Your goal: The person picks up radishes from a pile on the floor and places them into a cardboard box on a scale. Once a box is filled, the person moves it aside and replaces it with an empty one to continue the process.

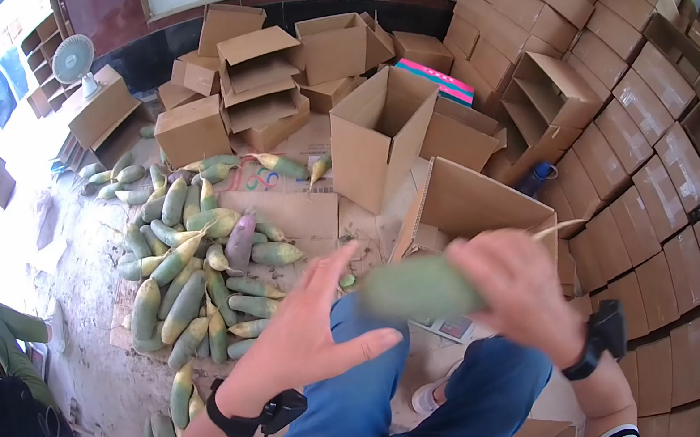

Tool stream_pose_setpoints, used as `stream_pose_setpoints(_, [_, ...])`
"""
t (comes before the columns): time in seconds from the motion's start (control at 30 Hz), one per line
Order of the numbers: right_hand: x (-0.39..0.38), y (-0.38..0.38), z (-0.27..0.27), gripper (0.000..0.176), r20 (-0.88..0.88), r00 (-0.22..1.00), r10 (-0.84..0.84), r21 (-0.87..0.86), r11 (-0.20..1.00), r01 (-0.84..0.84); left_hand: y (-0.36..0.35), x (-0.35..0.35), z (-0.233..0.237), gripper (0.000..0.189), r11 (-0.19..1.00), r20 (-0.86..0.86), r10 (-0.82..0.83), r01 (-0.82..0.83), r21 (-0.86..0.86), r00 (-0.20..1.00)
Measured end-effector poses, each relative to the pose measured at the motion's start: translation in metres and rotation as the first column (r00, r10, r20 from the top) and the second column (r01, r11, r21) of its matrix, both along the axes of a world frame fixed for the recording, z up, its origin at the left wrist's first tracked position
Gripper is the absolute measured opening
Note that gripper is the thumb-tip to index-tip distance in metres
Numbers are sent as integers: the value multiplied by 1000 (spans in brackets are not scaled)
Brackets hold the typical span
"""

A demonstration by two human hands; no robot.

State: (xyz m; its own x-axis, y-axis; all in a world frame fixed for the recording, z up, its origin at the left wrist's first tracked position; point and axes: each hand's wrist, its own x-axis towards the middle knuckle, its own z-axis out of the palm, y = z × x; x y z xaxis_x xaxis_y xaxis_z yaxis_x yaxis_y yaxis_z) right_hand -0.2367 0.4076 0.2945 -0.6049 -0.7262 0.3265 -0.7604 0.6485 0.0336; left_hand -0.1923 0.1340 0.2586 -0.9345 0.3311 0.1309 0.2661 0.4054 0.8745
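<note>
My right hand (509, 281) grips a green radish (419, 289) from above, near its tapered root end. The radish is smeared by motion and lies sideways over my knees. To its left, my left hand (320, 318) is raised with thumb and fingers apart, holding nothing. A large pile of green radishes (187, 306) covers the floor beyond my left hand. Among them lies one purplish radish (241, 244). Just past my right hand stands an open cardboard box (478, 199); its inside is mostly hidden from me.
A tall open carton (383, 137) stands ahead, with more open boxes (260, 69) behind it. Stacked cartons (625, 123) wall off the right side. A fan (73, 59) rests on a box at back left. Another person's green-trousered leg (20, 344) shows at far left.
</note>
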Motion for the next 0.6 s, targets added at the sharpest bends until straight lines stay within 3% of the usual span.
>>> stream_pose_setpoints(0.03, [-8, 16, 1, 81, -9, 991, -133, -25, 991, 133, 4, 3, -10, 84, 984, -156, 150, -163, -68, 976])
stream_pose_setpoints(0.1, [-37, 51, -10, 81, -50, 940, -337, -42, 941, 335, 17, 8, -47, 81, 982, -196, 121, -146, -120, 973])
stream_pose_setpoints(0.13, [-53, 67, -20, 77, -7, 894, -447, -51, 893, 447, 25, 11, -60, 81, 933, -278, 50, -144, -329, 959])
stream_pose_setpoints(0.17, [-69, 82, -32, 77, 0, 892, -451, -44, 892, 451, 33, 13, -70, 81, 837, -343, -40, -156, -524, 938])
stream_pose_setpoints(0.23, [-102, 104, -60, 73, 78, 816, -572, 170, 814, 555, 42, 10, -81, 76, 843, -384, 30, -229, -486, 923])
stream_pose_setpoints(0.3, [-129, 111, -98, 73, 114, 776, -621, 441, 731, 520, 42, 6, -89, 70, 866, -440, 77, -279, -415, 895])
stream_pose_setpoints(0.37, [-158, 120, -150, 73, 185, 750, -636, 580, 686, 439, 39, 4, -88, 68, 871, -425, 76, -268, -413, 902])
stream_pose_setpoints(0.47, [-194, 115, -206, 72, 358, 645, -675, 671, 666, 325, 33, 1, -85, 64, 876, -402, 77, -255, -410, 912])
stream_pose_setpoints(0.6, [-226, 110, -261, 75, 543, 552, -633, 601, 752, 272, 27, -5, -85, 61, 870, -372, 106, -267, -414, 922])
